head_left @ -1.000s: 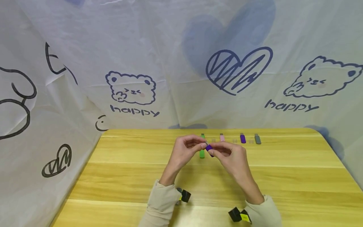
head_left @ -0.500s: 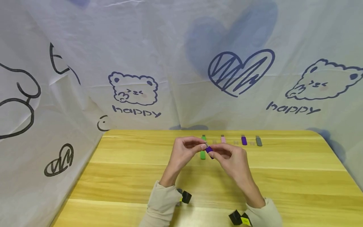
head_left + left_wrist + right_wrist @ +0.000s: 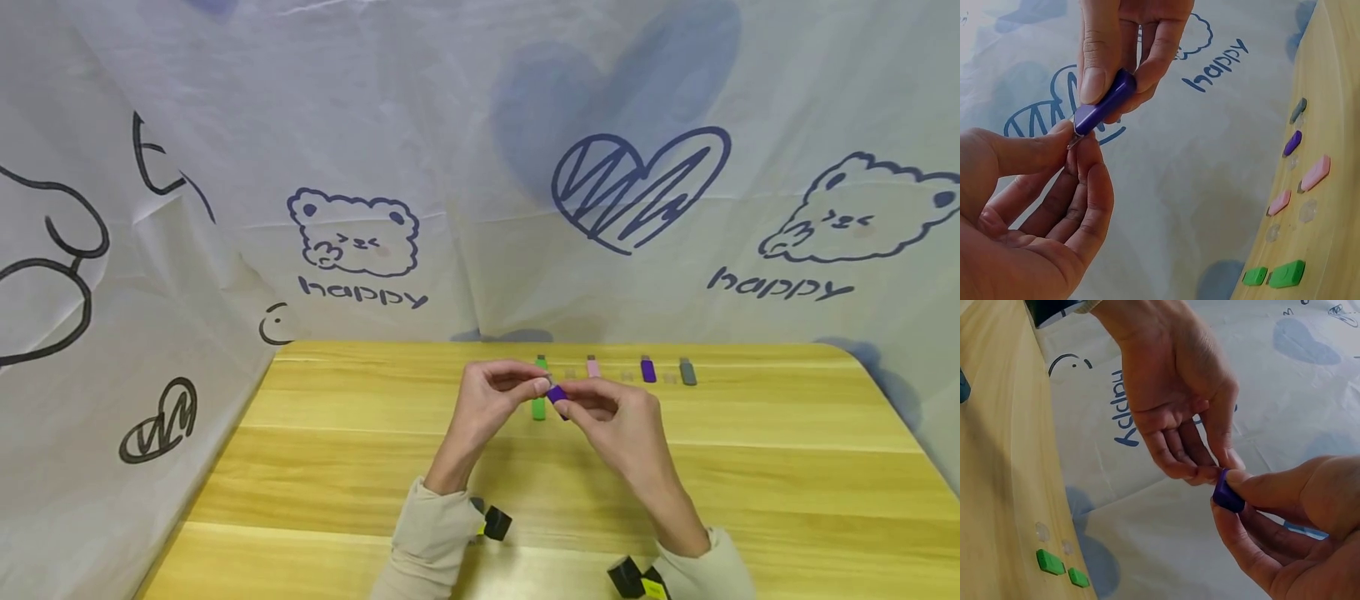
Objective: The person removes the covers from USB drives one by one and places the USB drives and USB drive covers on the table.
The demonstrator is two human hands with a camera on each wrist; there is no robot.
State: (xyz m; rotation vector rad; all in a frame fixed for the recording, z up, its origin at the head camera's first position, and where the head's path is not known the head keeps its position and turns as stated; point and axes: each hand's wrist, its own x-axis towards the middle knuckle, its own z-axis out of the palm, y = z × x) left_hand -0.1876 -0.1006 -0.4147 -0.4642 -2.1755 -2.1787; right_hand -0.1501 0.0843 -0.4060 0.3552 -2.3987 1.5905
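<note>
Over the table, my right hand [image 3: 618, 417] pinches a purple USB flash drive [image 3: 1107, 103] between thumb and fingers. The drive slants, its connector end pointing at my left hand [image 3: 491, 404]. Thumb and forefinger of the left hand pinch a small clear cap [image 3: 1073, 142] at that end, right against the purple body. In the right wrist view the fingertips of both hands meet around the drive and hide its connector.
On the wooden table [image 3: 337, 467] lie green [image 3: 1287, 275], pink [image 3: 1315, 173], purple [image 3: 1292, 144] and grey [image 3: 1298, 110] flash drives. Small clear caps [image 3: 1308, 211] lie among them. A printed white cloth [image 3: 480, 167] hangs behind the table and at its left.
Both hands keep the same hold on the purple flash drive and the clear cap. The head view has shifted slightly.
</note>
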